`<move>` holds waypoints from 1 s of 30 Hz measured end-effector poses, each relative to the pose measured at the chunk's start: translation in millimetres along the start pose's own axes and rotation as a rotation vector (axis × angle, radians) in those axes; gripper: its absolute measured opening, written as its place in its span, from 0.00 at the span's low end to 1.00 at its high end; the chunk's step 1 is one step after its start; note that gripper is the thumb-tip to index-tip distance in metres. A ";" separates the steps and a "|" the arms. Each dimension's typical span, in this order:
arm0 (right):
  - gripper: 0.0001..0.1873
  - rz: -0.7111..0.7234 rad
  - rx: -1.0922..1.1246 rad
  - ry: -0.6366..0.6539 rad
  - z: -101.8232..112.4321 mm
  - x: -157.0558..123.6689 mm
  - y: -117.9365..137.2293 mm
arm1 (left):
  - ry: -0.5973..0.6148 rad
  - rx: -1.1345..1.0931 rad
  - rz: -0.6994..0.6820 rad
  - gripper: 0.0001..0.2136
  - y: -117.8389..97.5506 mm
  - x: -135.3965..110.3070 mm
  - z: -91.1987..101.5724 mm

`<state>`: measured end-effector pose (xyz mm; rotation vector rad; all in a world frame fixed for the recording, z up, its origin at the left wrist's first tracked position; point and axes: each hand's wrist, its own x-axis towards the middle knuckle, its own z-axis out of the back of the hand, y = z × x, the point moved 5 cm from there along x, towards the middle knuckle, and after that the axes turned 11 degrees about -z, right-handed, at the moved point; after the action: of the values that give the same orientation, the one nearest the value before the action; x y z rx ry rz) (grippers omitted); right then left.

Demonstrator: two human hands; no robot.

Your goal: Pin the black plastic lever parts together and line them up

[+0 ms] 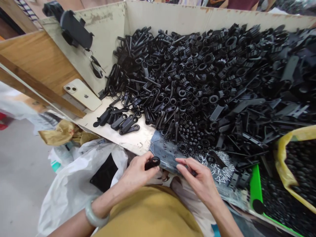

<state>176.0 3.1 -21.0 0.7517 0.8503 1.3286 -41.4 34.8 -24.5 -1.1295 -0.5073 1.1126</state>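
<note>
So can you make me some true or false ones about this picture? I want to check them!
1. The left hand holds a black plastic part. True.
2. The pale green bangle is on the right wrist. False: it is around the left wrist.
3. The phone lies with its screen facing up. False: its back faces up, with the camera lenses showing.
4. A big heap of black plastic parts sits in a pale-walled bin. True.
5. The yellow bag is full of white balls. False: it holds round black parts.
</note>
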 end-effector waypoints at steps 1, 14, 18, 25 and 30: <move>0.12 0.008 -0.029 -0.049 5.1 2.4 -0.9 | -0.054 0.092 0.001 0.03 -1.7 3.3 4.7; 0.09 0.035 -0.449 -0.190 -29.2 33.8 17.0 | -0.060 0.578 -0.214 0.07 -25.5 55.7 -9.3; 0.09 0.045 -0.186 -0.210 -15.3 29.0 15.5 | -0.008 0.656 -0.169 0.09 -29.9 59.0 -16.7; 0.10 -0.097 0.156 -0.225 5.0 10.0 -2.4 | 0.032 0.705 -0.195 0.11 -29.4 64.0 -19.0; 0.12 -0.191 0.311 -0.247 5.5 8.3 -9.3 | -0.082 0.403 -0.284 0.10 -33.2 62.1 -7.5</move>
<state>185.8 10.5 -26.9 1.0269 0.9139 0.9215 4.7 86.5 -9.5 -0.6416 -0.4647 0.9597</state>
